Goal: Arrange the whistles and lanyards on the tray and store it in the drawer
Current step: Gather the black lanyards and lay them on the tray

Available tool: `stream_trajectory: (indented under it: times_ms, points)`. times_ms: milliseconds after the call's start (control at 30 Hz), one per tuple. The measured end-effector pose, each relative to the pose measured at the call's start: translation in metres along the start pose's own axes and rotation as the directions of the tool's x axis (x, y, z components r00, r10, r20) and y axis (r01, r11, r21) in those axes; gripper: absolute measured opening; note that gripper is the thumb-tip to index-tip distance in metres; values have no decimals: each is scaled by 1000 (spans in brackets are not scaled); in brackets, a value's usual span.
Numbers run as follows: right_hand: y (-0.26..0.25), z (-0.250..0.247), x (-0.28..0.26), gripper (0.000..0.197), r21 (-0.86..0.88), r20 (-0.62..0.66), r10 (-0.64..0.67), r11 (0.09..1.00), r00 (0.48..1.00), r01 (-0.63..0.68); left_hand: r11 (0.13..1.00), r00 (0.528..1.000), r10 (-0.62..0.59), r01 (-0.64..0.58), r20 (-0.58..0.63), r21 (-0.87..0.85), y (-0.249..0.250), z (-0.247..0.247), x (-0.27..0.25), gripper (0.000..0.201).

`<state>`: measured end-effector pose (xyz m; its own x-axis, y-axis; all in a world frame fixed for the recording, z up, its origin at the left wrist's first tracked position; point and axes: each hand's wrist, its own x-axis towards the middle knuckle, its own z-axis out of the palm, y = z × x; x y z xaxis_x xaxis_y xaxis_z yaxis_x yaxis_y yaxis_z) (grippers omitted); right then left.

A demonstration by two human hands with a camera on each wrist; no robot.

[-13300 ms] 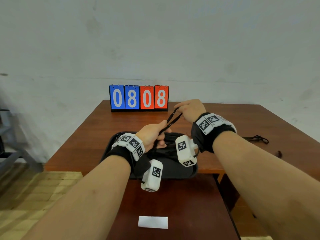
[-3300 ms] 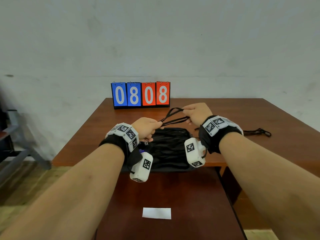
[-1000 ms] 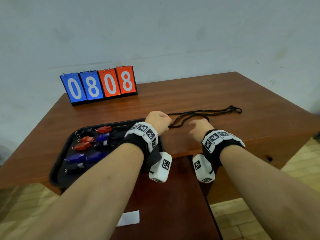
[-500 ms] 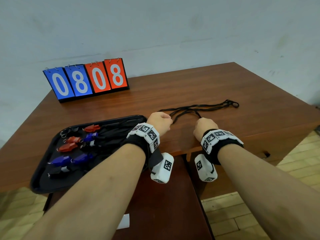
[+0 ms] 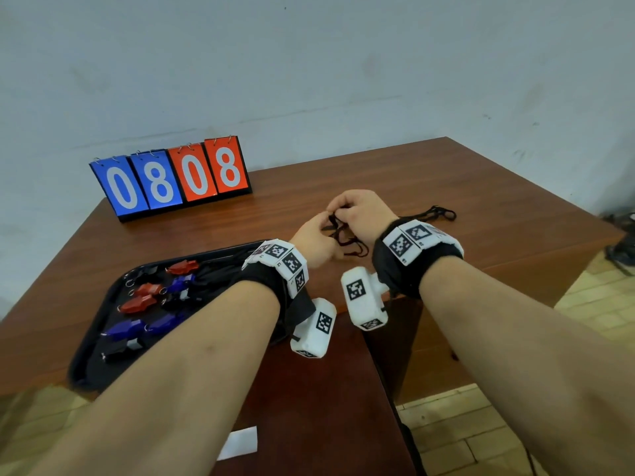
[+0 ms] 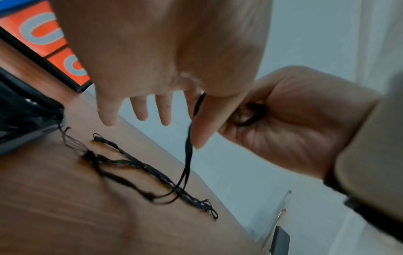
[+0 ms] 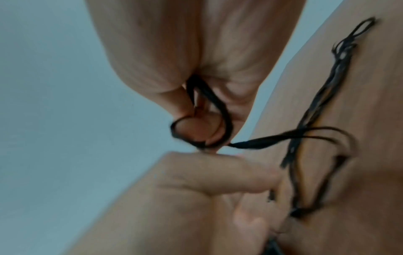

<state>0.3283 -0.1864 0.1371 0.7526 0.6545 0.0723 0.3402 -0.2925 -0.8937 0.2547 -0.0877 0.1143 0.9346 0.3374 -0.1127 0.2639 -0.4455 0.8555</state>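
Low in the frame my forearms reach up to the middle, where my left hand [image 5: 311,240] pinches the black lanyard [image 6: 188,155] between thumb and forefinger, other fingers straight, and my right hand [image 5: 360,214] is curled round a coil of the same cord. The slack trails off toward the right of the frame along the surface [image 5: 481,207], long axis running left to right. The tray [image 5: 103,324] with red and blue whistles [image 5: 144,290] lies at lower left, nearer my left hand. Beyond it, the scoreboard [image 5: 171,176] stands at the back, well apart; nothing blocks the way to the tray
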Motion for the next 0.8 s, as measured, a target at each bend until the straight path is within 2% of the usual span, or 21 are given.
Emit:
stream_trajectory:
  times_ms: [100,200,267,400,500,667,800]
  points:
    - [-23,-3,-3,34,107,-27,-52,993,998,54,997,1000,5,-3,24,-75,7,-9,-10,22]
    - [-40,-4,-5,35,147,-72,-61,987,996,71,993,1000,-16,19,19,-115,9,-19,-22,18]
    - [-50,-3,-9,32,150,-106,-55,986,993,71,984,999,-37,38,8,-175,13,-29,-36,5]
    - [-71,12,-14,31,156,-146,-49,985,988,72,932,998,-65,56,-14,-358,14,-56,-68,19]
    - [-82,30,-14,30,104,-187,-34,993,982,54,905,994,-100,71,-47,-420,13,-83,-92,15]
    - [-96,63,-21,30,-10,-243,-23,1000,970,21,944,956,-113,17,-272,-330,-7,-132,-122,20]
    - [-121,102,-25,29,-163,-136,-66,986,988,44,995,907,-18,-24,-421,-93,-22,-167,-139,28]
